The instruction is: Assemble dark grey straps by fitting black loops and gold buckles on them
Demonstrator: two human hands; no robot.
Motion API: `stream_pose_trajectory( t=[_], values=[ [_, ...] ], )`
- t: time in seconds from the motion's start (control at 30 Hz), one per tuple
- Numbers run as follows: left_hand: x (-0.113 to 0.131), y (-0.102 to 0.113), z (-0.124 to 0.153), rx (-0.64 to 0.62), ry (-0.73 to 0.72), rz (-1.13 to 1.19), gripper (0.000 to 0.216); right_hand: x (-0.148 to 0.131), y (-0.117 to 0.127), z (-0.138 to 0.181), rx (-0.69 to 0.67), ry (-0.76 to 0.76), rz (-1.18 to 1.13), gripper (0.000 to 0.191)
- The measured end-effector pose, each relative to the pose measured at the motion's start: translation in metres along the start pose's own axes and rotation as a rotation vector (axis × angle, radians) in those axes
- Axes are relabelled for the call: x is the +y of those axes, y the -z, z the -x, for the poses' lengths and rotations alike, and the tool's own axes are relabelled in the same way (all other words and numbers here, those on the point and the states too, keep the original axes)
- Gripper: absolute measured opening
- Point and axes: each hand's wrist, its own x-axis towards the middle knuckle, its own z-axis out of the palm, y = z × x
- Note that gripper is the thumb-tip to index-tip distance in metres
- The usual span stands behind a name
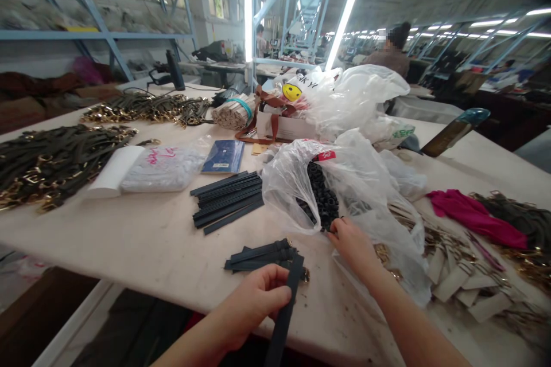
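My left hand [258,298] pinches a dark leather strap [284,315] near the table's front edge; the strap hangs down past the edge. Just beyond it lies a small pile of finished dark straps [262,255] with gold hardware. My right hand [350,241] reaches into the mouth of a clear plastic bag [293,183] that holds a heap of small black rings [322,198]; its fingertips are curled at the rings, and what they hold is hidden.
A stack of flat dark strips [228,200] lies mid-table. Heaps of straps with gold buckles [47,163] fill the left. White bags [357,97], a blue booklet [224,156], a magenta cloth [473,215] and beige tabs [465,284] lie around. A person sits at the back right.
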Motion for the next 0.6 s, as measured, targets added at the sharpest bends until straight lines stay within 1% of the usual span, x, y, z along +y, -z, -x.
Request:
stream_pose_trajectory(
  t=[0.03,0.07,0.1,0.13,0.2,0.23,0.3,0.33,0.37,0.43,0.53,0.6],
  values=[
    [0.001,0.000,0.001,0.009,-0.012,-0.009,0.024,-0.003,0.003,0.003,0.008,0.012,-0.033,0.003],
    [0.001,0.001,0.002,0.023,-0.030,-0.024,0.023,-0.008,0.007,0.008,0.005,0.018,-0.114,0.004],
    [0.002,0.001,0.003,0.040,-0.056,-0.046,0.022,-0.014,0.012,0.015,-0.012,0.013,-0.255,0.006],
    [0.002,0.001,0.004,0.055,-0.089,-0.078,0.022,-0.022,0.016,0.024,-0.037,-0.008,-0.452,0.010],
    [0.001,0.001,0.003,0.074,-0.172,-0.172,0.023,-0.042,0.025,0.045,-0.121,-0.088,-0.968,0.019],
    [0.000,0.000,0.002,0.087,-0.221,-0.228,0.023,-0.053,0.028,0.055,-0.141,-0.135,-1.201,0.022],
    [-0.002,-0.002,0.001,0.131,-0.315,-0.342,0.022,-0.072,0.033,0.073,-0.160,-0.239,-1.554,0.024],
    [-0.003,-0.003,0.001,0.160,-0.351,-0.395,0.021,-0.080,0.034,0.079,-0.156,-0.289,-1.671,0.023],
    [-0.004,-0.004,0.001,0.187,-0.376,-0.443,0.020,-0.086,0.034,0.084,-0.152,-0.330,-1.746,0.024],
    [-0.007,-0.005,0.004,0.231,-0.401,-0.527,0.019,-0.090,0.033,0.090,-0.134,-0.372,-1.769,0.031],
    [-0.010,-0.003,0.011,0.270,-0.427,-0.644,0.015,-0.084,0.027,0.095,-0.142,-0.346,-1.621,0.032],
    [-0.013,0.000,0.016,0.255,-0.420,-0.725,0.013,-0.079,0.021,0.096,-0.212,-0.299,-1.534,0.031]
  ],
)
